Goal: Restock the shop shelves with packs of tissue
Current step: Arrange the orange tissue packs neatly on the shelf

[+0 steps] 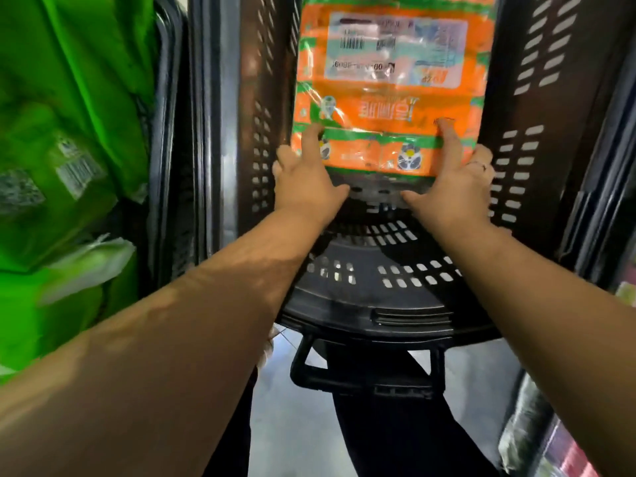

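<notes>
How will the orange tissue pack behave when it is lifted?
Likely light and squashy: the orange pack is wrapped tissue. Its glossy film may slip. Broad and flat, it may sag if held by one edge.

Print on the orange pack (389, 98) is upside down, unreadable.
</notes>
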A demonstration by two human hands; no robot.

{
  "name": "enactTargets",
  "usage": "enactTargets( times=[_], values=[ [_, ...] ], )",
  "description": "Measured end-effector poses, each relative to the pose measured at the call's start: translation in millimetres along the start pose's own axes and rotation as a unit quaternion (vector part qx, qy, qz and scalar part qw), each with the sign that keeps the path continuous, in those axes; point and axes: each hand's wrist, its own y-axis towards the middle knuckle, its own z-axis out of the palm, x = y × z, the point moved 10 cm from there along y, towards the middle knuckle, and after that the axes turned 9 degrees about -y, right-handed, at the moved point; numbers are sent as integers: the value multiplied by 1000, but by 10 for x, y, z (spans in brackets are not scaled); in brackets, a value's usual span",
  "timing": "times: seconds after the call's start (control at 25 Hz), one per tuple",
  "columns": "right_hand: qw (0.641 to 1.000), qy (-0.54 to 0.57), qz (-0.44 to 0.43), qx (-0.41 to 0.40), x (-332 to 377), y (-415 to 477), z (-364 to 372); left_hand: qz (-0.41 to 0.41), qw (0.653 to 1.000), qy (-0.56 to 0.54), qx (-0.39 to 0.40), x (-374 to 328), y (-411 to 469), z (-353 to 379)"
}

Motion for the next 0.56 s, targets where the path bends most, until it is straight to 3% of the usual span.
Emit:
enactTargets(
  times=[0.2,0.36,0.56],
  values=[
    [992,74,6,-100,16,-344,-808,111,989,-28,-89,-459,-521,-641],
    [952,263,-26,-152,83,-637,-1659,183,976,-35,-110,-952,-881,-1369],
    [918,360,-90,-138,446,-1388,-2526,211,971,-54,-98,-1410,-1742,-2169]
  ],
)
